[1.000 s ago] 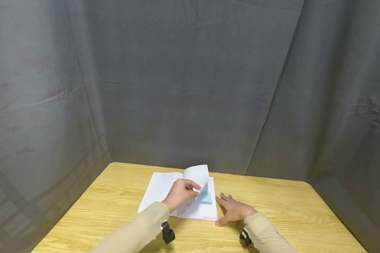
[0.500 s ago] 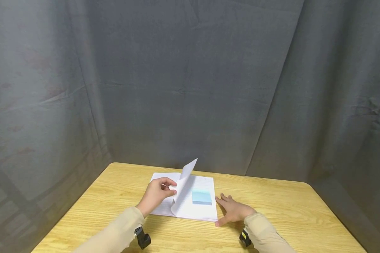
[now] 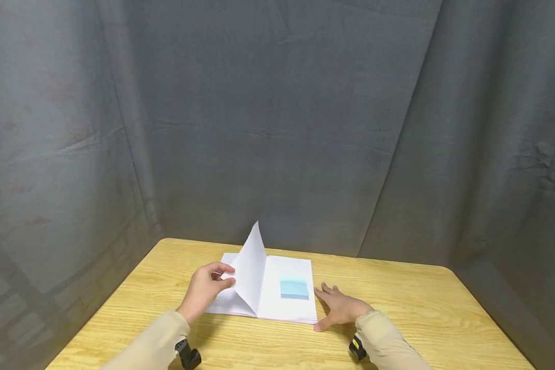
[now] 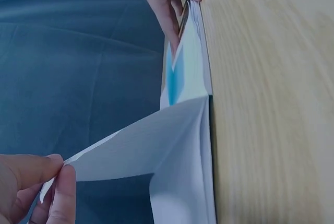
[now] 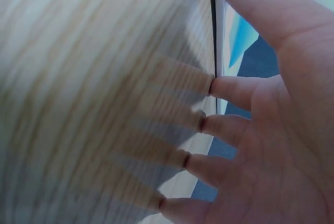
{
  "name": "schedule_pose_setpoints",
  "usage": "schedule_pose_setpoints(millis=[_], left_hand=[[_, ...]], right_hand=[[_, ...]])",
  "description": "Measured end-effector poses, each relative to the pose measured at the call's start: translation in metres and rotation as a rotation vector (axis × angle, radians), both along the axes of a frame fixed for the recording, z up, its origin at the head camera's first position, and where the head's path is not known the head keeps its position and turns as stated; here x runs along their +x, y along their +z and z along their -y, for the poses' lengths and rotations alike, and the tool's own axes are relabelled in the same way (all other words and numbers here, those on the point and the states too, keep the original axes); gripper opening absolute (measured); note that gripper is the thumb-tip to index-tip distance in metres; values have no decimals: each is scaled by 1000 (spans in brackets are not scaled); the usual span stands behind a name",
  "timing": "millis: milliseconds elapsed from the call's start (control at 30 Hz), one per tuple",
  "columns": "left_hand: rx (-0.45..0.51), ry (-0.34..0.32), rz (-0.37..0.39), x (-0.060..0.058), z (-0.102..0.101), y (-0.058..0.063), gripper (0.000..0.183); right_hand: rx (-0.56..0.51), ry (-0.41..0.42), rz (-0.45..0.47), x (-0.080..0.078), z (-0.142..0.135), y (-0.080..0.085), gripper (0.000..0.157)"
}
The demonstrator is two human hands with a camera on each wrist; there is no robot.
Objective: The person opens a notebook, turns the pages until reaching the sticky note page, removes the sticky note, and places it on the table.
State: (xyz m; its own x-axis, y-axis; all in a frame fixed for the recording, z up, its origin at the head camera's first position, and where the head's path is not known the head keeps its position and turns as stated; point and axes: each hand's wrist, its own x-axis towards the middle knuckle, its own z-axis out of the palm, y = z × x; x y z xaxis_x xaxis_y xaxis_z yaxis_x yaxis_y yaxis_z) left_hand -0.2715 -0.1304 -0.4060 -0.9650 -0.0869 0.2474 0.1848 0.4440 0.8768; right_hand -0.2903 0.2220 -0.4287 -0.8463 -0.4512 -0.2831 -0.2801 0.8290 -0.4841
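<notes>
Swung farther left since half a second ago, a white, faintly curved paper leaf [image 3: 250, 267] now rises past the fold, and the left hand [image 3: 207, 285] has travelled left with it. That leaf belongs to a white ruled-paper notebook [image 3: 287, 311], which lies spread on a yellow wood-grain worktop [image 3: 398, 293] near its far edge, a little left of the middle. Thumb and forefinger of the left hand are closed in a pinch on the leaf's free edge, and its tip points up above the notebook's far side. On the right page sits a light blue paper rectangle [image 3: 294, 289] with a darker blue strip along its near side; fine ruled lines show above it, and any writing there is too faint to read. Beside the notebook's right edge, the right hand [image 3: 344, 307] is spread wide and grasps nothing, its thumb at the near right corner and its other fingertips down on the worktop. Both arms wear beige sleeves [image 3: 388, 339] with black wrist devices [image 3: 188, 354]; the right one bears a yellow mark too small to make out. Beyond the worktop hangs a creased dark grey fabric curtain [image 3: 277, 128].
</notes>
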Motion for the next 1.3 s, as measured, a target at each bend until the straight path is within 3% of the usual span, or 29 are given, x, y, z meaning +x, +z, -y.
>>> schedule_pose_setpoints(millis=[400,900,1300], left_hand=[[-38,59,77,6,26,-16,20],[-152,60,175,1,46,-33,19],[-213,13,204,0,49,-43,19]], right_hand=[[-11,37,-8,-4,-1,-4,107],[14,7,-22,-5,1,-4,105],[7,14,-20,-3,2,-3,106]])
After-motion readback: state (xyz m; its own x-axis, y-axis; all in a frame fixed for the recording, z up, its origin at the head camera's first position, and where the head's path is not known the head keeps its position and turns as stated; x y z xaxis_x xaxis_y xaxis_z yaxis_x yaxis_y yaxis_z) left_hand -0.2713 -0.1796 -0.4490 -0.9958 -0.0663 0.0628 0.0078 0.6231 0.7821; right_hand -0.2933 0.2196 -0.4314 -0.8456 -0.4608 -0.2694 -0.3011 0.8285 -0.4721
